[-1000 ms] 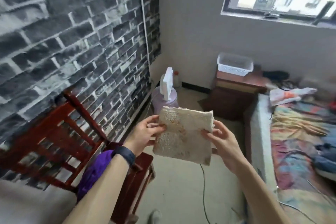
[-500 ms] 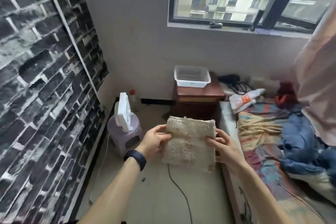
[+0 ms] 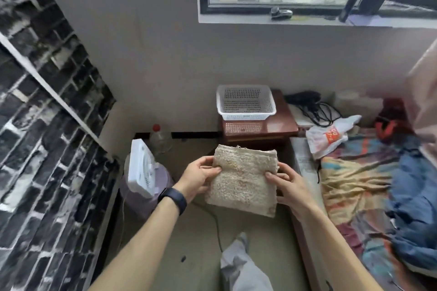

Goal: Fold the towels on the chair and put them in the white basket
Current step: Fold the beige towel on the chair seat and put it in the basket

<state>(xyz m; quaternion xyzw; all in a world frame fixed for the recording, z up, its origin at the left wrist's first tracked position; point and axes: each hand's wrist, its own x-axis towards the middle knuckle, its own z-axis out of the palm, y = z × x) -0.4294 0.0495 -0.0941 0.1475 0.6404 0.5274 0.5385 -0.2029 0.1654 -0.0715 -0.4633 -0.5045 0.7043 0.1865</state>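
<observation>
A folded beige towel (image 3: 242, 178) is held up in front of me, above the floor. My left hand (image 3: 199, 178) grips its left edge, thumb on top. My right hand (image 3: 285, 183) grips its right edge the same way. The white basket (image 3: 246, 117), perforated and with nothing in it, stands on a dark wooden nightstand (image 3: 281, 125) against the far wall, just beyond the towel. The chair is out of view.
A white fan (image 3: 140, 169) on a purple stool (image 3: 163, 178) stands at the left near the brick wall, with a bottle (image 3: 157, 138) behind it. A bed (image 3: 369, 186) with crumpled bedding and a plastic bag (image 3: 327, 137) fills the right. A cable (image 3: 216, 229) runs along the floor.
The view has swung right, away from the red chair, and closer to the nightstand. The basket now sits straight ahead. Both hands keep hold of the towel.
</observation>
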